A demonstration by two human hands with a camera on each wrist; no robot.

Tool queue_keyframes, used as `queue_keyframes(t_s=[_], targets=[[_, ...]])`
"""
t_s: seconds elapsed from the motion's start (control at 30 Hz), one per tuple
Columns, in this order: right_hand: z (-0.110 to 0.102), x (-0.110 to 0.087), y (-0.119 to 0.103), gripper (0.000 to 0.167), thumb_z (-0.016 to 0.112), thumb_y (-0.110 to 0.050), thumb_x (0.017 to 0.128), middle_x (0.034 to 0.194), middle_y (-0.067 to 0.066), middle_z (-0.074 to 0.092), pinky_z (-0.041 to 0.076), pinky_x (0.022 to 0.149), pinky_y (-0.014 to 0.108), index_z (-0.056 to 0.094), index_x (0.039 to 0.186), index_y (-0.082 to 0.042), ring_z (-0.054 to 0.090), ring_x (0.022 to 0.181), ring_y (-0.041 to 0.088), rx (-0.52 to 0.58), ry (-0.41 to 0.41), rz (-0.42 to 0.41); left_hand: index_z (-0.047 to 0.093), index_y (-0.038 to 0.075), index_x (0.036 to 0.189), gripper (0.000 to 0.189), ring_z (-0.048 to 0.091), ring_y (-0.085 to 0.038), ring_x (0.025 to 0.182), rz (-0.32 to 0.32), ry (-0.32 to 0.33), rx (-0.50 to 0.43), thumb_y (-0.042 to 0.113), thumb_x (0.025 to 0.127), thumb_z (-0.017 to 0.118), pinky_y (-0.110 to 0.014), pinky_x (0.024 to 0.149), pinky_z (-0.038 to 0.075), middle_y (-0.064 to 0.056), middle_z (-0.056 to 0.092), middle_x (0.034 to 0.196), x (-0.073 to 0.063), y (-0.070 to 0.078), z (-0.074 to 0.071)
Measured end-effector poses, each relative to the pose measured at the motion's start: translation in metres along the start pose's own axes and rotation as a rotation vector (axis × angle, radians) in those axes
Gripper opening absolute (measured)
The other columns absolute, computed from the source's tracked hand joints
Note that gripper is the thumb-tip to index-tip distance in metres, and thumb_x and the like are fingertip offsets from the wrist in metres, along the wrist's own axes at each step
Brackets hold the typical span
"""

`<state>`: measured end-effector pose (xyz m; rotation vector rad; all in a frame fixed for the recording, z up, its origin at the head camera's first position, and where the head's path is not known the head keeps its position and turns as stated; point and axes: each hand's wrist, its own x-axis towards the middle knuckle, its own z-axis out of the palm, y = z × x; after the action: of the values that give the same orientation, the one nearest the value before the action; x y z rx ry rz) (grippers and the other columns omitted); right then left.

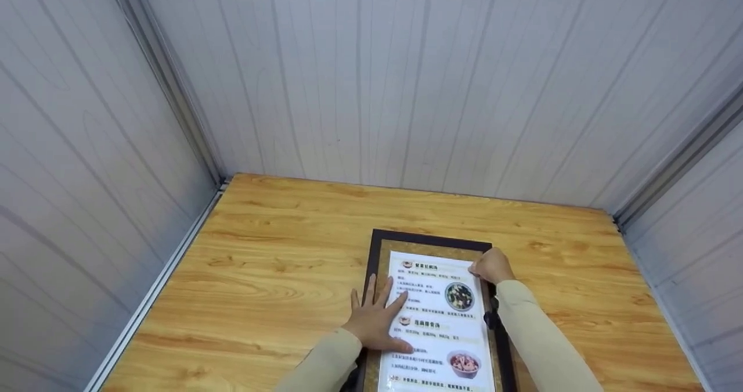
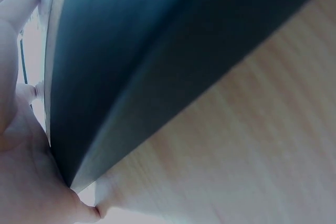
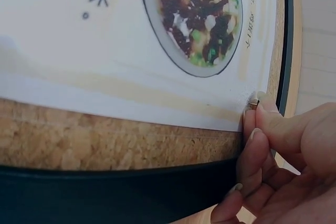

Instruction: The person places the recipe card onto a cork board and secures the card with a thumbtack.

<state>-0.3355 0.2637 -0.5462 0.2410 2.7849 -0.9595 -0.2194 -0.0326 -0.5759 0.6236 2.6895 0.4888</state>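
My left hand (image 1: 374, 325) lies, fingers spread, on a white sheet (image 1: 429, 348) printed with text (image 1: 426, 267) and bowls (image 1: 460, 297), over black-framed cork (image 3: 79, 140); my right hand (image 1: 493, 265) pinches a pin (image 3: 253, 104) at the sheet's corner.

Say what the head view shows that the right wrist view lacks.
Only head: the left hand spread over the left edge of the white printed sheet.
Only right wrist: a small gold-coloured item, possibly a pin, pinched in the right hand.
Both: the sheet, its round bowl picture, the black-framed brown cork board, the right hand.

Wood-grain table (image 1: 273, 264) — framed corkboard (image 1: 429, 250) atop.
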Motion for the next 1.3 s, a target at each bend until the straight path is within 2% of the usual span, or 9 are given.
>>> queue_keyframes(t_s=[0.27, 0.47, 0.53, 0.7, 0.93, 1.03, 1.17, 1.3], targets=[[0.002, -0.002, 0.006, 0.043, 0.066, 0.002, 0.082, 0.051, -0.004, 0.031, 0.032, 0.053, 0.029, 0.042, 0.051, -0.016, 0.032, 0.051, 0.014, 0.03, 0.01, -0.069, 0.019, 0.032, 0.16, 0.114, -0.015, -0.041, 0.147, -0.003, 0.005, 0.016, 0.087, 0.068, 0.06, -0.074, 0.106, -0.002, -0.01, -0.002, 0.166, 0.0, 0.001, -0.001], [-0.001, -0.017, 0.026, 0.045, 0.079, -0.011, 0.083, 0.051, -0.003, 0.037, 0.034, 0.051, 0.028, 0.046, 0.053, -0.012, 0.035, 0.05, 0.014, 0.043, 0.031, 0.007, 0.021, 0.031, 0.16, 0.112, -0.013, -0.043, 0.147, 0.038, -0.016, 0.016, 0.086, 0.069, 0.06, -0.075, 0.106, -0.001, -0.012, 0.0, 0.166, -0.001, 0.006, 0.005], [-0.001, -0.023, 0.03, 0.045, 0.081, -0.012, 0.082, 0.05, -0.003, 0.04, 0.034, 0.05, 0.028, 0.048, 0.052, -0.01, 0.036, 0.05, 0.014, 0.056, 0.063, 0.016, 0.021, 0.03, 0.16, 0.112, -0.013, -0.044, 0.147, 0.052, -0.02, 0.019, 0.085, 0.07, 0.061, -0.076, 0.106, 0.0, -0.013, 0.001, 0.166, -0.002, 0.007, 0.006], [-0.001, -0.027, 0.032, 0.047, 0.082, -0.014, 0.081, 0.046, -0.003, 0.038, 0.034, 0.047, 0.028, 0.047, 0.049, -0.012, 0.035, 0.045, 0.014, 0.094, 0.112, 0.044, 0.02, 0.029, 0.16, 0.111, -0.013, -0.044, 0.147, 0.072, -0.032, 0.018, 0.083, 0.072, 0.061, -0.076, 0.105, 0.0, -0.014, -0.001, 0.165, 0.001, 0.008, 0.001], [-0.005, -0.02, 0.034, 0.05, 0.078, -0.023, 0.086, 0.049, -0.004, 0.032, 0.031, 0.048, 0.027, 0.042, 0.053, -0.014, 0.03, 0.045, 0.011, 0.122, 0.067, 0.029, 0.019, 0.029, 0.16, 0.112, -0.013, -0.043, 0.147, 0.061, -0.017, 0.036, 0.084, 0.071, 0.061, -0.077, 0.105, 0.0, -0.013, -0.002, 0.165, 0.01, 0.004, -0.004], [-0.01, -0.021, 0.035, 0.039, 0.075, -0.022, 0.089, 0.054, -0.001, 0.046, 0.037, 0.051, 0.028, 0.055, 0.059, -0.008, 0.043, 0.051, 0.014, 0.116, 0.052, 0.013, 0.019, 0.029, 0.16, 0.113, -0.014, -0.043, 0.146, 0.061, -0.016, 0.032, 0.084, 0.071, 0.061, -0.077, 0.104, -0.001, -0.013, -0.003, 0.165, 0.015, 0.002, -0.002], [-0.018, -0.027, 0.034, 0.022, 0.07, -0.016, 0.093, 0.074, 0.008, 0.065, 0.048, 0.061, 0.033, 0.07, 0.081, 0.002, 0.061, 0.07, 0.024, 0.139, 0.066, -0.017, 0.019, 0.03, 0.16, 0.115, -0.017, -0.043, 0.146, 0.055, 0.002, 0.028, 0.087, 0.068, 0.059, -0.077, 0.104, -0.003, -0.011, -0.005, 0.166, 0.02, -0.002, 0.003], [-0.027, -0.031, 0.033, 0.022, 0.068, -0.016, 0.095, 0.081, 0.012, 0.067, 0.048, 0.063, 0.032, 0.07, 0.087, 0.005, 0.061, 0.074, 0.026, 0.172, 0.09, -0.053, 0.02, 0.03, 0.16, 0.115, -0.015, -0.043, 0.146, 0.04, 0.01, 0.036, 0.087, 0.068, 0.059, -0.077, 0.105, -0.001, -0.012, -0.004, 0.166, 0.019, -0.003, 0.0]])
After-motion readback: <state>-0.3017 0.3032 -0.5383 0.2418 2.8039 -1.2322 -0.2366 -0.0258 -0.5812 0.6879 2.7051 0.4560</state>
